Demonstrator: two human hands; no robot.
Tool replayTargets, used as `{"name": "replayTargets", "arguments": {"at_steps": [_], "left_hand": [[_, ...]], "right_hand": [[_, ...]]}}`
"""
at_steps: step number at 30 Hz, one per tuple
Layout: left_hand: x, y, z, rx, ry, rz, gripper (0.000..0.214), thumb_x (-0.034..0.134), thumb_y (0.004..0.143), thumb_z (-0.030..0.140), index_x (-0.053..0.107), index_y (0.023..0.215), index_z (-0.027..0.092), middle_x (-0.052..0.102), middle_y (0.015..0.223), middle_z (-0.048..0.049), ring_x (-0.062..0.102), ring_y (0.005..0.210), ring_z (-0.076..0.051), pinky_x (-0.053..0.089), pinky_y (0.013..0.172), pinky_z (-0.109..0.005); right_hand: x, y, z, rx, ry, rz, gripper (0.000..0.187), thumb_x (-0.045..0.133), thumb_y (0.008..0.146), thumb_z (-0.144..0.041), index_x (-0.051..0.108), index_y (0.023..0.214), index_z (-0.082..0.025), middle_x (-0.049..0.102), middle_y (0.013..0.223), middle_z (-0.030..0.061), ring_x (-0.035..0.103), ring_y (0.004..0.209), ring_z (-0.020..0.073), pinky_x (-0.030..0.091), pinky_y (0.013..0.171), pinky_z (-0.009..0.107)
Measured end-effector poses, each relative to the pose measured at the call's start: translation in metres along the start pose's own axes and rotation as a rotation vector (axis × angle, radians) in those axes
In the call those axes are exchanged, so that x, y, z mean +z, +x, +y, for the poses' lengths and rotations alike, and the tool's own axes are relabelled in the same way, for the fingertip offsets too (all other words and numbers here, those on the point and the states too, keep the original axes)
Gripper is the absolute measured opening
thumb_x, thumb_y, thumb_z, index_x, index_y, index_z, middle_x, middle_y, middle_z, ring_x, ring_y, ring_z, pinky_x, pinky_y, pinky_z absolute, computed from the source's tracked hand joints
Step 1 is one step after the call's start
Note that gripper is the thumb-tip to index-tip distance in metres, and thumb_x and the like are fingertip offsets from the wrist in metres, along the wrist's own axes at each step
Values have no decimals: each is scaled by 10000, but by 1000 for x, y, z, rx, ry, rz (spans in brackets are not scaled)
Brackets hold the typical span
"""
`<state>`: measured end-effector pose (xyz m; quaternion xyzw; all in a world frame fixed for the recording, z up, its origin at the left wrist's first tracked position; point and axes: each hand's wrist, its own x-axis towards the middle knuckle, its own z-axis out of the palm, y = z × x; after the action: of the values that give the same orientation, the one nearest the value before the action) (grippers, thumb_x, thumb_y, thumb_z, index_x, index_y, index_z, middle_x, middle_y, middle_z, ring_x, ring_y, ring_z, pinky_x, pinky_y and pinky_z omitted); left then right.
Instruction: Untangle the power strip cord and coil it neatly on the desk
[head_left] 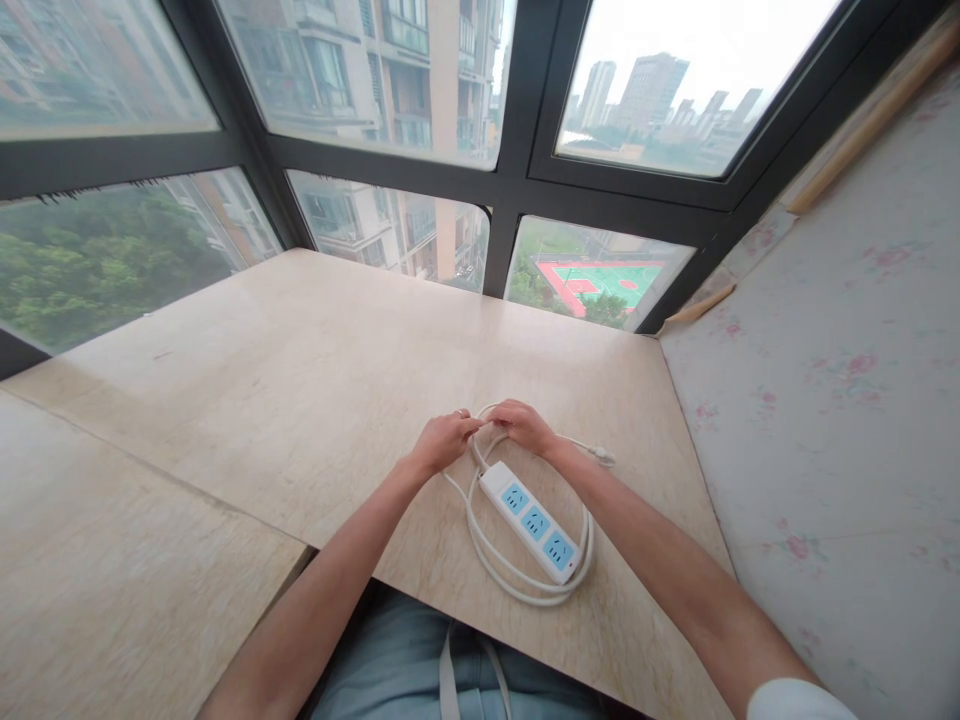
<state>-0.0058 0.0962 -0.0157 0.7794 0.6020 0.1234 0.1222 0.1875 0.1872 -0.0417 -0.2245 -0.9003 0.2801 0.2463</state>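
Observation:
A white power strip [529, 520] with three light-blue socket faces lies at a slant on the stone ledge. Its white cord [480, 560] loops loosely around it, and the plug [603, 457] rests on the ledge to the right. My left hand [446, 440] pinches the cord beyond the strip's far end. Close against it, my right hand [523, 425] has its fingers curled on the same cord. The fingertips of both hands nearly meet, and the exact bit of cord between them is partly hidden.
The beige stone ledge [247, 380] has a seam on the left and a front edge near my lap. Dark-framed windows [517, 190] close off the back. A flower-patterned wall [825, 420] with peeling paper at its upper edge bounds the right side.

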Motion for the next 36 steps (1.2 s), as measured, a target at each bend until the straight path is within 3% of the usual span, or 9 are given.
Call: {"name": "replayTargets", "arguments": {"at_steps": [5,12,19,23,27,32,36], "left_hand": [[-5,4,-2,51,2,-84,389,450,852,137,710,1074,322,646,1008,-42,618,838,-189,402,703,-268],[-8,15,-2,65,-27,-139,320,489,810,126,738,921,292,652,950,-51,612,825,-198,393,702,-280],[2,3,-1,-41,-144,-6,304,450,918,230,684,1110,240,655,1040,-71,613,951,-204,440,809,-292],[12,-16,6,-107,-248,159,399,507,913,313,559,1265,131,615,1156,-134,564,1087,-235,431,940,-341],[25,-45,23,-286,-222,309,582,606,838,334,462,1326,53,548,1261,-208,483,1213,-309,365,1044,-428],[44,-94,62,-324,-265,367,793,609,816,391,274,1451,55,316,1475,-251,248,1405,-359,256,1123,-508],[55,-123,93,-396,-464,364,874,595,818,376,140,1501,76,45,1570,-229,46,1458,-335,188,1154,-530]], "right_hand": [[-2,-2,-5,-88,-179,-78,333,433,783,34,673,870,-179,678,890,53,557,881,168,394,841,272],[-2,0,-5,-114,-206,-135,287,439,777,18,658,794,-168,649,801,53,545,839,173,388,829,286],[-4,-5,-1,-48,-149,-59,299,466,849,-40,670,1023,-172,674,1031,80,579,978,172,428,905,316],[-13,-15,-5,-5,-195,19,299,492,926,-204,595,1204,-172,627,1156,113,546,1105,201,411,992,381],[-25,-26,-6,124,-319,81,440,546,908,-283,503,1327,-154,523,1317,151,440,1252,244,345,1063,433],[-39,-39,-11,419,-439,-121,638,697,785,-371,496,1325,-96,530,1249,197,468,1177,297,363,996,417],[-46,-49,-19,539,-438,-170,530,691,789,-319,544,1261,-127,585,1117,156,532,1057,260,383,893,330]]}}
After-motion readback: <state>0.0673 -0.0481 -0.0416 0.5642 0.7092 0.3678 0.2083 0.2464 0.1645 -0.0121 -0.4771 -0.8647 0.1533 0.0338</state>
